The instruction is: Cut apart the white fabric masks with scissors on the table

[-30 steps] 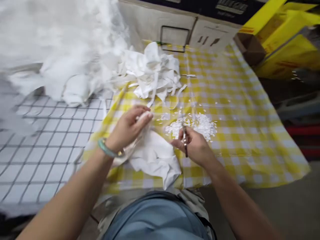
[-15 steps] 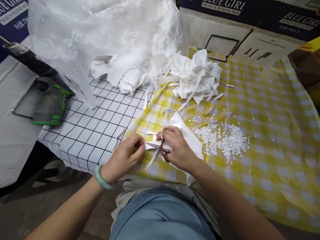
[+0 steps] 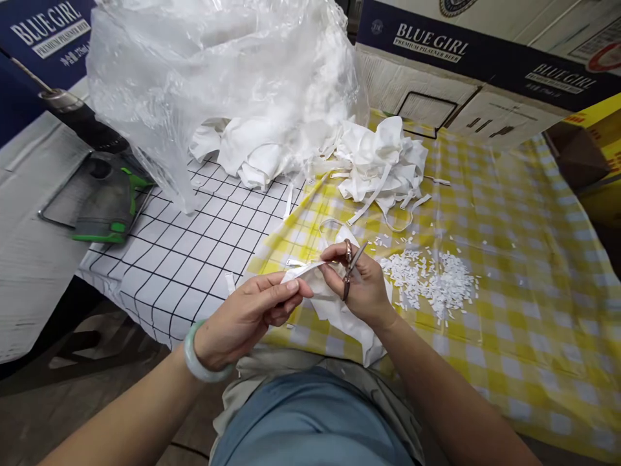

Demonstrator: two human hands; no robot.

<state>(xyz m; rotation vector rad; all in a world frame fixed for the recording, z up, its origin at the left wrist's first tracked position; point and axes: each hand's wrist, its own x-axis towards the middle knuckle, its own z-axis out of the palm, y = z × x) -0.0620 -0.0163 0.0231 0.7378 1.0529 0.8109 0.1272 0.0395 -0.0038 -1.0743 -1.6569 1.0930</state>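
Observation:
My left hand (image 3: pixel 250 310) pinches the edge of a white garment (image 3: pixel 347 320) between thumb and fingers. The garment has thin straps and lies partly on the yellow checked cloth, in front of my body. Closed around a small pair of scissors (image 3: pixel 358 255), my right hand (image 3: pixel 366 291) has their handle rings at its fingers and the blades pointing up and right, away from the fabric. Its thumb and forefinger also grip the garment's edge, so a short length stretches between both hands. A pale green bangle (image 3: pixel 190 353) circles my left wrist.
A heap of small white snippets (image 3: pixel 436 285) lies right of my hands. Behind are a pile of white strapped garments (image 3: pixel 378 155) and a big clear plastic bag (image 3: pixel 218 71). A power drill (image 3: pixel 99 194) stands at left; beer cartons (image 3: pixel 436 65) line the back.
The scissor blades have swung from the fabric between my hands to point up and right. My left hand has opened out from its tighter curl and my right hand now pinches the fabric edge.

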